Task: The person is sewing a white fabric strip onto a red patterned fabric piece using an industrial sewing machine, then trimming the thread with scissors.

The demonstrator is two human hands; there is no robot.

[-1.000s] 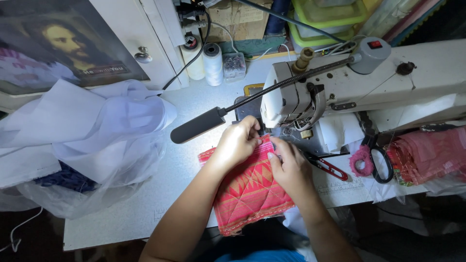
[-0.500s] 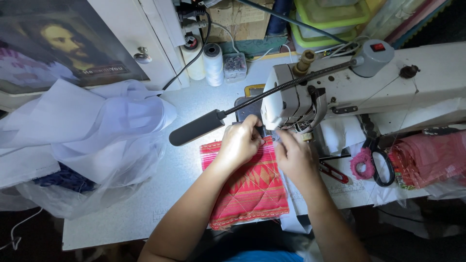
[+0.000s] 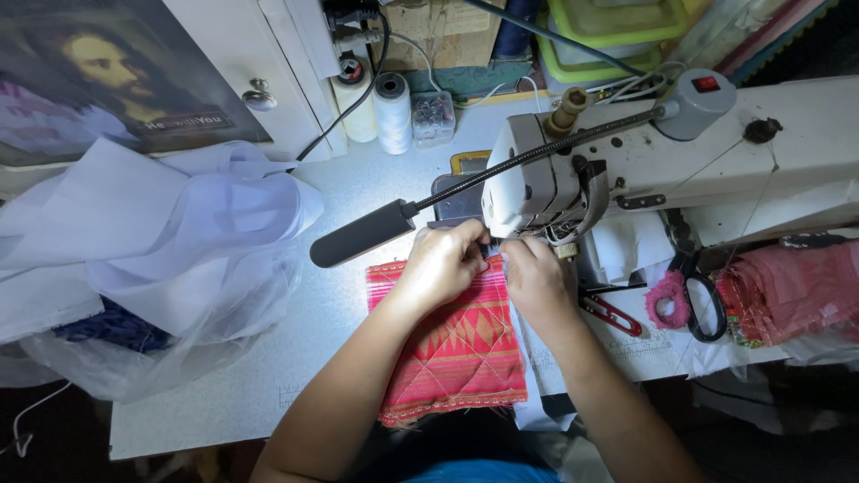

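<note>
Red quilted fabric piece [image 3: 452, 344] lies flat on the bench [image 3: 268, 376], near edge toward the body, far edge under the sewing machine [image 3: 644, 161] head. Both forearms run forward from below, converging. Left hand [image 3: 440, 264] and right hand [image 3: 535, 275] sit close together, fingers pinched on the fabric's far edge at the needle area; needle itself hidden. Step in hand, by my reading: positioning the edge for stitching. Next move calls for fine alignment, fingertips clear of the needle. Black gooseneck lamp [image 3: 362, 233] lights the spot.
</note>
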